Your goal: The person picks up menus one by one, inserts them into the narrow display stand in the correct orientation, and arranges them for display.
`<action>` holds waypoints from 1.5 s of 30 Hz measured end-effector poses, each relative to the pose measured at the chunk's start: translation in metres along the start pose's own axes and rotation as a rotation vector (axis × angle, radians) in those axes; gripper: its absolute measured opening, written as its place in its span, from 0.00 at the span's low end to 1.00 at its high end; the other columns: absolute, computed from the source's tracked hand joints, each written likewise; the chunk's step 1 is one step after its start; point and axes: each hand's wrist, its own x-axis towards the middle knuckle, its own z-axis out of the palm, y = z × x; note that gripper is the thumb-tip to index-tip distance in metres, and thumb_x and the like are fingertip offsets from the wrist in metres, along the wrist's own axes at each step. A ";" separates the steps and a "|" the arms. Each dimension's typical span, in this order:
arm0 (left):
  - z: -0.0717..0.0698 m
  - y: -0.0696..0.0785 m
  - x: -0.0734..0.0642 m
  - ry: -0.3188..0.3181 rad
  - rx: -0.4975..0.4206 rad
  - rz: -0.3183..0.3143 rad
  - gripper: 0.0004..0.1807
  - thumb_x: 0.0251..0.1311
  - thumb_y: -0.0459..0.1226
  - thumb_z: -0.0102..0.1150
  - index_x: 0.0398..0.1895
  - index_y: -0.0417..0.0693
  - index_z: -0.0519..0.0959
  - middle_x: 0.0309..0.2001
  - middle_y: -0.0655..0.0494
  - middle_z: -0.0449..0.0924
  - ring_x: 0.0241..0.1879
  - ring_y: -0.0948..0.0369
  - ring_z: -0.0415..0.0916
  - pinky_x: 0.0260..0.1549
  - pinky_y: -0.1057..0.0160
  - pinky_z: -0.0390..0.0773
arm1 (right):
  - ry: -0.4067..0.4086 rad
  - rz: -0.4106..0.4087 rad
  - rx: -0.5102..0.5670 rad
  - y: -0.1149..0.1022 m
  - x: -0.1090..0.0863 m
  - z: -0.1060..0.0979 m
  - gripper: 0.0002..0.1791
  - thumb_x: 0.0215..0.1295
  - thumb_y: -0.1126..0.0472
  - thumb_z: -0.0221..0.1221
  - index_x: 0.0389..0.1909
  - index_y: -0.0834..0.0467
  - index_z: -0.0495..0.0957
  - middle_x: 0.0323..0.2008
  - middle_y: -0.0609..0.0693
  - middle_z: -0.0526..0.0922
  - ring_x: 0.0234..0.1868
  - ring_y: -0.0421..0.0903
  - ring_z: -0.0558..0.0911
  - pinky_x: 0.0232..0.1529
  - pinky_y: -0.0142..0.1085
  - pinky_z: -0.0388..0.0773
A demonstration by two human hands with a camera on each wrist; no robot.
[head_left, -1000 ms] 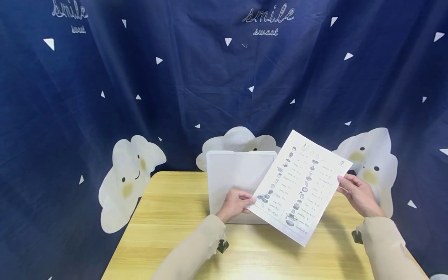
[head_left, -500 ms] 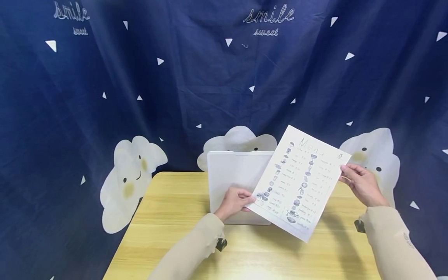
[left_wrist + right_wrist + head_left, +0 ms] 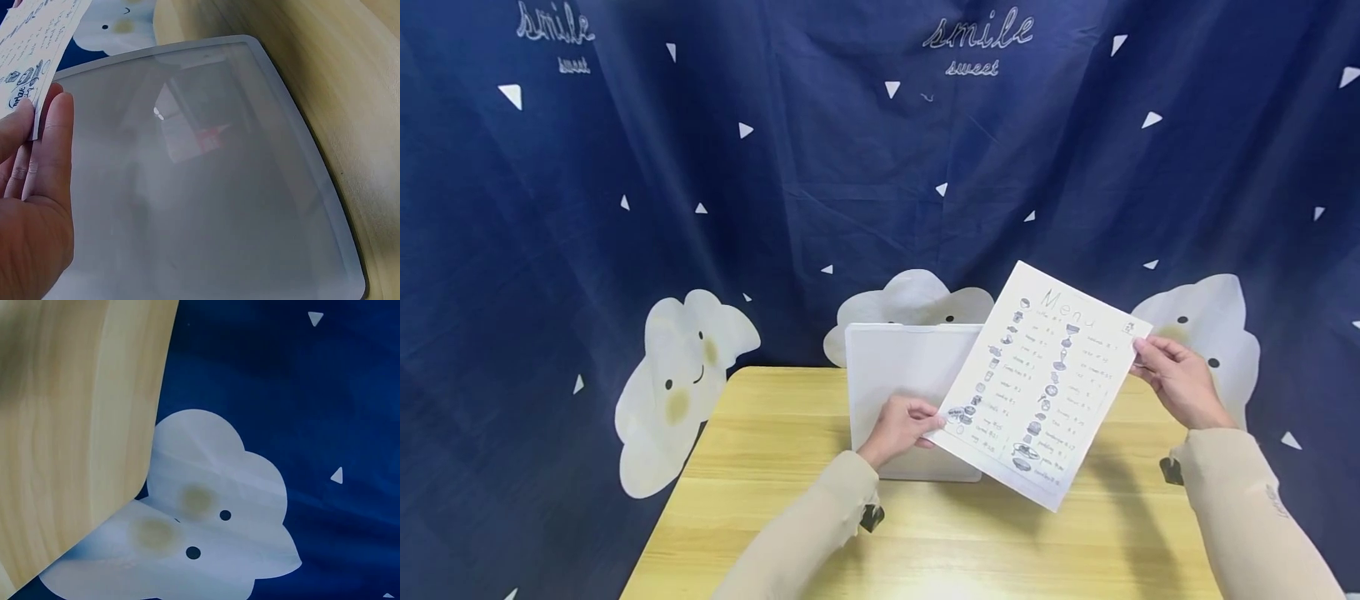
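A white menu sheet (image 3: 1037, 387), with a "Menu" heading and two columns of small drawings and handwriting, is held tilted above the table. My left hand (image 3: 901, 429) pinches its lower left corner between thumb and fingers; the left wrist view shows that corner of the sheet (image 3: 31, 62) in the hand (image 3: 37, 187). At the upper right edge, my right hand (image 3: 1180, 379) pinches the paper. Behind the left hand is a white-framed flat panel (image 3: 895, 367), its surface glossy and reflective in the left wrist view. The sheet covers its right part. The right wrist view shows no hand.
The light wooden table (image 3: 760, 467) has rounded far corners. Beyond its far edge hangs a dark blue curtain (image 3: 850, 167) with white triangles and cloud faces. Black wrist-worn devices show under both sleeves (image 3: 805, 525).
The right hand has risen slightly with the sheet, whose upper corner moved up and a little left. The left hand keeps its pinch almost in place. The panel stays where it was.
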 end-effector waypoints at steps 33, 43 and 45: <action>-0.027 0.027 0.007 0.068 0.024 0.011 0.10 0.56 0.30 0.71 0.39 0.32 0.86 0.33 0.44 0.86 0.26 0.59 0.84 0.26 0.61 0.84 | -0.048 -0.011 0.060 -0.022 0.012 0.023 0.04 0.71 0.74 0.54 0.37 0.64 0.76 0.34 0.54 0.87 0.36 0.43 0.87 0.37 0.33 0.84; -0.037 0.036 0.010 0.084 0.070 0.024 0.11 0.57 0.30 0.71 0.39 0.31 0.85 0.34 0.42 0.86 0.26 0.59 0.84 0.28 0.59 0.85 | -0.056 -0.037 0.063 -0.025 0.021 0.033 0.05 0.70 0.74 0.54 0.36 0.64 0.77 0.34 0.54 0.87 0.36 0.43 0.86 0.36 0.33 0.83; -0.038 0.037 0.011 0.085 0.080 0.028 0.10 0.57 0.31 0.71 0.39 0.31 0.85 0.34 0.42 0.87 0.26 0.58 0.85 0.29 0.56 0.85 | -0.055 -0.046 0.070 -0.025 0.022 0.035 0.05 0.70 0.74 0.54 0.37 0.64 0.77 0.34 0.54 0.86 0.36 0.43 0.87 0.36 0.34 0.84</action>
